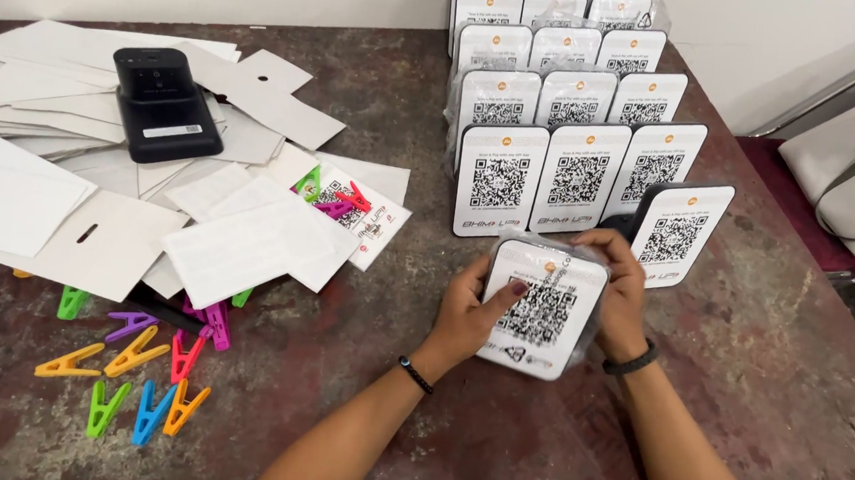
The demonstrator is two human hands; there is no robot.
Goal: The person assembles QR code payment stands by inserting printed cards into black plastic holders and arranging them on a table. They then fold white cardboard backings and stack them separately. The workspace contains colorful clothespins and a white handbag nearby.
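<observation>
Counter (758, 393): worn, stained, reddish-brown. At its far right edge, rows of finished-looking code stands (577, 175) stand upright, white faces in dark frames, several rows deep, the front row touching side by side; judging from that, most of the batch looks done. One more stand (683, 238) sits just right of the hands. Left side: messy pile of white card sheets (99, 197), with a black device (164, 103) on top of it; so material is left over. Near edge: loose coloured plastic clips (138, 370) scattered, a few more on the sheets.

Held stand (541, 308): white face, square code pattern, rounded corners, wrapped in clear plastic, tilted, low over the counter in front of the rows. Left hand (467, 318) grips its left edge, thumb on the face. Right hand (616, 293) clasps the right and top edge.
</observation>
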